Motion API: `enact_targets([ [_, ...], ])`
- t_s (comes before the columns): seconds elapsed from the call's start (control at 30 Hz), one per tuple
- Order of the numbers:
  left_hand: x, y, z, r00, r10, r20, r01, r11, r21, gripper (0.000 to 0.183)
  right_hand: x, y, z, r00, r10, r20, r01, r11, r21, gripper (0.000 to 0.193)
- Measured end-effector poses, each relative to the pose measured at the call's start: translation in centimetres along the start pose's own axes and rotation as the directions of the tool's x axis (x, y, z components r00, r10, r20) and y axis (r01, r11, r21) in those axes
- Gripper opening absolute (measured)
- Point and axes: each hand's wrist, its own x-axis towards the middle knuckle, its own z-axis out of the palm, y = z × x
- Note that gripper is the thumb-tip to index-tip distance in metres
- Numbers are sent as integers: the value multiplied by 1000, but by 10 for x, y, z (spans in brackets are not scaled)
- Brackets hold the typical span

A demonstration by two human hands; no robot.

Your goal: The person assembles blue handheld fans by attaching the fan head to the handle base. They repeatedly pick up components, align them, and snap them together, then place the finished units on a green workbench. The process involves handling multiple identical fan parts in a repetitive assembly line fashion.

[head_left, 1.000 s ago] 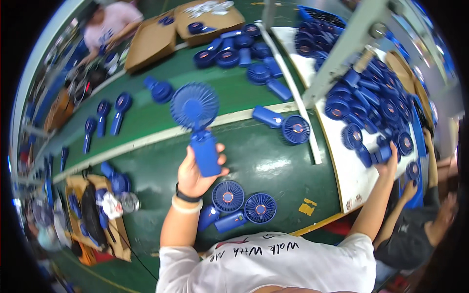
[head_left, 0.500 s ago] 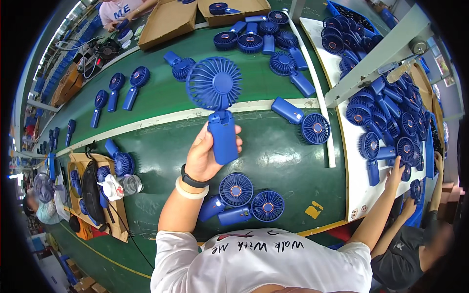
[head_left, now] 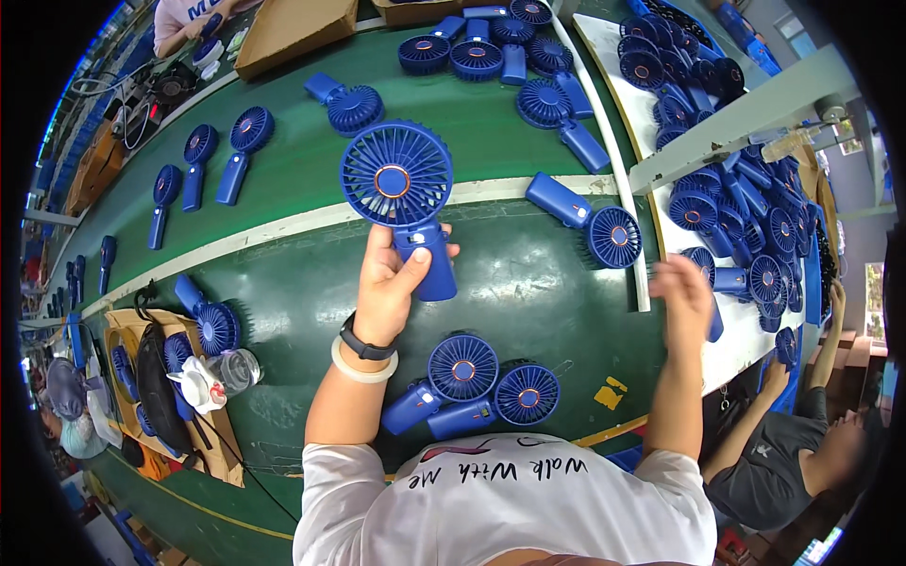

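My left hand (head_left: 396, 269) is closed around the handle of a blue handheld fan (head_left: 396, 174), the thumb lying near its button. The fan stands upright above the green table, its copper-ringed front showing. Over the edge of the white board, my right hand (head_left: 684, 292) is smeared by motion; its fingers are unclear and no held thing can be made out. Close to that hand lies a single blue fan (head_left: 613, 236) on the table. Two more fans, one a blue fan (head_left: 462, 368) and the other a blue fan (head_left: 527, 394), lie just in front of my body.
A heap of blue fans (head_left: 746, 212) covers the white board (head_left: 722, 368) under a grey metal post (head_left: 736, 141). Several fans lie along the green belt (head_left: 293, 160). At left are a cardboard tray (head_left: 226, 443) and a clear jar (head_left: 236, 370). Another person (head_left: 779, 472) works at right.
The fan in my left hand has turned from its back to its copper-ringed front and dropped slightly. My right hand has pulled left, away from the heaped fans.
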Motion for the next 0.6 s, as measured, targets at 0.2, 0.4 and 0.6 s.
enact_targets([
  [0.2, -4, 2, -4, 999, 36, -16, -37, 999, -35, 49, 55, -18, 142, 941, -90, 327, 323, 532, -782, 47],
  [0.4, 1, -4, -9, 997, 57, -49, -59, 998, -38, 50, 41, -11, 175, 967, -32, 252, 254, 75, -964, 57],
  [0.6, 6, -8, -9, 999, 31, -38, -32, 999, -36, 46, 15, 5, 132, 912, -156, 380, 409, 430, -805, 40],
])
